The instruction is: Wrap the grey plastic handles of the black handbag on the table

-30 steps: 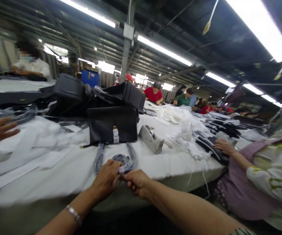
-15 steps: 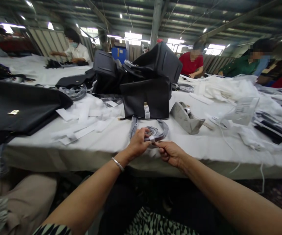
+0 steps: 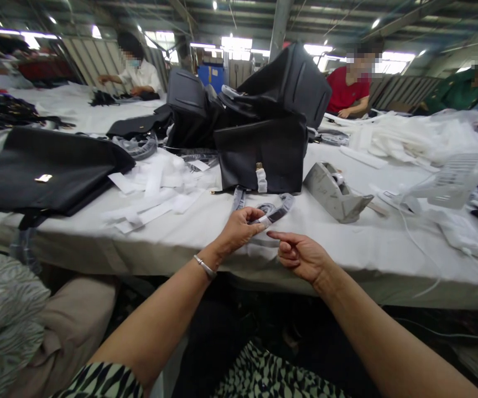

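Observation:
A black leather handbag [image 3: 264,157] stands on the white table [image 3: 189,232], its wrapped grey strap [image 3: 282,203] lying coiled in front of it. My left hand [image 3: 239,228] pinches the coiled strap near a piece of white tape. My right hand [image 3: 301,255] hovers just below and to the right, index finger pointing left, other fingers curled, holding nothing I can see. A metal bracelet [image 3: 204,267] sits on my left wrist.
A grey tape dispenser [image 3: 336,193] stands right of the bag. White paper strips [image 3: 156,190] lie left of it, beside a flat black bag [image 3: 52,177]. More black bags [image 3: 239,94] are piled behind. A small white fan [image 3: 450,179] and other workers surround the table; a seated person [image 3: 23,326] is at my left.
The view has tilted down and closed in. My right hand has let go of the strap and drawn back; my left hand still pinches it.

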`<state>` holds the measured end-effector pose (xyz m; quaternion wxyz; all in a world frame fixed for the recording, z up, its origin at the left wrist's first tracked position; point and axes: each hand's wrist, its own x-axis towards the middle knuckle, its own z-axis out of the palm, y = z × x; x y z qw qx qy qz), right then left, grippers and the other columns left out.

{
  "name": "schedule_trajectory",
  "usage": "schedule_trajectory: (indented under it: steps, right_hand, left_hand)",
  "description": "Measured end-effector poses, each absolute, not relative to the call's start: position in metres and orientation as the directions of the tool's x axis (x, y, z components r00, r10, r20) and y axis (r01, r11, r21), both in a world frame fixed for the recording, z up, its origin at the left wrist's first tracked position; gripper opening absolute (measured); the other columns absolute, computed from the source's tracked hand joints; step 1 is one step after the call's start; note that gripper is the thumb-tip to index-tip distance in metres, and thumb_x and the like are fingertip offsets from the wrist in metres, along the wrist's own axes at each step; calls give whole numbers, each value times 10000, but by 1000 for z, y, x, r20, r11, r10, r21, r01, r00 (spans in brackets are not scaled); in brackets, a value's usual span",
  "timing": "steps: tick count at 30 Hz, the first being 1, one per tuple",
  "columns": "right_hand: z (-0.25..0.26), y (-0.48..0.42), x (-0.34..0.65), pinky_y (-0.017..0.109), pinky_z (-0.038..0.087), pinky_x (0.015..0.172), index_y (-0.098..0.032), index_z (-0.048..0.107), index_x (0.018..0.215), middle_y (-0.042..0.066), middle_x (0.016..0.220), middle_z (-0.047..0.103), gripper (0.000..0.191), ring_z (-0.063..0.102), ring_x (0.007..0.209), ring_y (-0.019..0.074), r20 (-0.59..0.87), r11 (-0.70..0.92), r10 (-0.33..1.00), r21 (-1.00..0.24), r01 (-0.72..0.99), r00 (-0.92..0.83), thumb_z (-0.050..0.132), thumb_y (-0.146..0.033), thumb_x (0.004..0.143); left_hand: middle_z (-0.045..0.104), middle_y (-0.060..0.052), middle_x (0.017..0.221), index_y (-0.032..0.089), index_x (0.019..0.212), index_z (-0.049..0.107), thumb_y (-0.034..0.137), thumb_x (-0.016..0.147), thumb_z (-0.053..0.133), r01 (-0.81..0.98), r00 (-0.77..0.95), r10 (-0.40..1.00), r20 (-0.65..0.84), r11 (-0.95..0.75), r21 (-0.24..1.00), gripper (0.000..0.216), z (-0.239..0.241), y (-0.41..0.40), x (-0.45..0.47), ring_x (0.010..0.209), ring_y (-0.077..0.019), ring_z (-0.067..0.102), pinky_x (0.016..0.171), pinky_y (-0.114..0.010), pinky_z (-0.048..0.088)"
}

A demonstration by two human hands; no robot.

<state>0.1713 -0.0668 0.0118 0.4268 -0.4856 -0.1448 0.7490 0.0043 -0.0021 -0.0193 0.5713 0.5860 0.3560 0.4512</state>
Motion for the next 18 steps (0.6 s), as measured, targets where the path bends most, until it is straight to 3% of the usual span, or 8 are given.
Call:
schedule_trajectory:
  steps: [4, 9, 14, 18]
  right_hand:
    - [15, -72, 180, 113, 246, 316, -98, 594, 1034, 2, 591, 576, 215, 401, 380, 37, -504, -456, 861, -819, -350, 58, 555, -123, 825]
    - [9, -69, 175, 132, 352, 360, -133, 640, 985, 62, 894, 657, 291, 530, 508, 53, -411, -378, 908, -889, -258, 85, 707, -319, 772]
    - [-4, -57, 161, 132, 335, 361, -126, 638, 785, 24, 758, 636, 352, 482, 479, 41, -312, -289, 943, -940, -181, 118, 814, -387, 630]
    - [-6, -59, 155, 133, 391, 421, -126, 630, 742, 16, 709, 630, 358, 533, 538, 62, -180, -164, 973, -980, -115, 145, 803, -416, 624]
  left_hand:
    - [659, -23, 812, 93, 903, 668, 261, 581, 799, -174, 365, 931, 32, 35, 984, 386, -16, 2, 4, 702, -99, 559, 683, -224, 422]
    - [666, -24, 790, 90, 858, 661, 239, 558, 814, -236, 378, 926, 2, 95, 967, 368, -13, 4, 4, 693, -96, 569, 691, -224, 436]
    - [667, -32, 824, 93, 865, 663, 219, 587, 797, -178, 378, 926, 20, 51, 983, 334, -13, 2, 4, 720, -105, 581, 709, -234, 443]
    - [667, -32, 842, 92, 913, 666, 169, 617, 770, -112, 327, 945, 30, 7, 994, 323, -13, 1, 5, 738, -108, 581, 734, -237, 455]
